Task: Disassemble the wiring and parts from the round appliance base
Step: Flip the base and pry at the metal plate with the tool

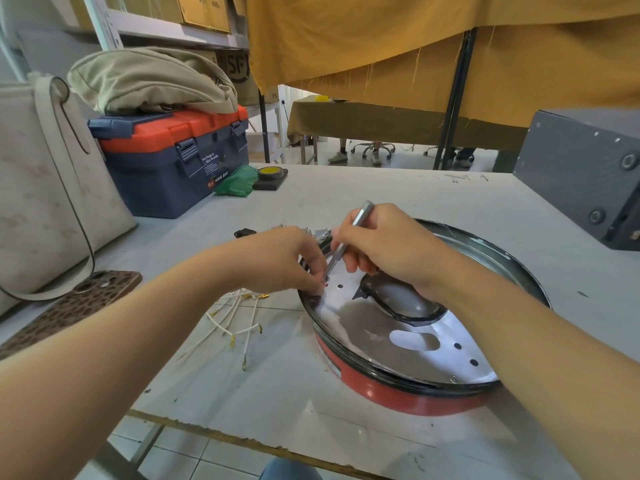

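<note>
Fingers of the right hand [384,247] are curled round a slim silver metal tool [349,239], held pen-fashion with its upper end poking up past the knuckles and its tip angled down at the shiny plate inside the round red appliance base with a black rim [398,393]. What sort of tip the tool has is too small to make out. Left hand [280,261] has its fingers bent down at the base's near-left rim, pressed against the spot where the tool tip lands — whether they pinch some small part there cannot be told, as the fingertips hide it. Both forearms reach in from the bottom corners and meet over the left side of the base. The base itself sits on the pale grey worktable [381,188], right of centre, with its far rim partly hidden behind the right wrist. Loose white wires with brass terminals [235,323] lie on the table just left of the base — already detached. Small dark bits beyond the left hand are hard to identify. A brown patterned phone [79,303] lies at the left edge.
</note>
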Available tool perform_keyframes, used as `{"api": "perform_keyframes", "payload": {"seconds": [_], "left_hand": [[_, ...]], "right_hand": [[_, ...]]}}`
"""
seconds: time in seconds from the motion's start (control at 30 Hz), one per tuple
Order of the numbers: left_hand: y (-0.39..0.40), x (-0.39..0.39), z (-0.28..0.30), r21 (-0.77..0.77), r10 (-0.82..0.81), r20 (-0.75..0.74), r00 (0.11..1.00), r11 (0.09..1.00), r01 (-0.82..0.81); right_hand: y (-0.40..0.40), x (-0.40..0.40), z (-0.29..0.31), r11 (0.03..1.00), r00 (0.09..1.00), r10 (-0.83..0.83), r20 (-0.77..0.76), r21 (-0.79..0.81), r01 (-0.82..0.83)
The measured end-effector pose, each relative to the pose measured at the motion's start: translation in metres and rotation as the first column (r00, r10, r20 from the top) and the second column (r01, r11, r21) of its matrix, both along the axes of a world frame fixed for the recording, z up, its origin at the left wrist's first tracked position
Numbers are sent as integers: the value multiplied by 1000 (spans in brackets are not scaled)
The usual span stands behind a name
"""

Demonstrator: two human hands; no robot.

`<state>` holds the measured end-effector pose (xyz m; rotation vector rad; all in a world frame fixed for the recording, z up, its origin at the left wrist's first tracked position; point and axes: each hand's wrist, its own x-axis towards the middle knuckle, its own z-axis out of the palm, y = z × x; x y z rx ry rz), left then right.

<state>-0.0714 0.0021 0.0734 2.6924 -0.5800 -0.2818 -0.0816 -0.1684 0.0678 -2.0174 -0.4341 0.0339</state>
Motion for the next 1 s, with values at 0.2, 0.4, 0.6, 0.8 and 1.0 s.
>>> {"api": "perform_keyframes", "payload": {"seconds": [0.2, 0.4, 0.6, 0.8, 1.0], "left_hand": [[12, 3, 0, -340, 135, 4, 991, 932, -125], [32, 5, 0, -658, 179, -31, 983, 737, -155], [55, 15, -16, -487, 248, -46, 968, 840, -238], [65, 13, -27, -113, 135, 93, 986, 986, -125], [65, 6, -36, 14, 33, 84, 996, 999, -34]], "right_hand": [[-1, 1, 5, 962, 975, -200, 93, 207, 178], [-1, 3, 5, 959, 962, -238, 130, 190, 212], [-1, 5, 2, 965, 953, -245, 178, 139, 222], [-1, 8, -1, 971, 947, -237, 215, 91, 223], [0, 8, 0, 972, 947, -235, 217, 62, 227]]}}
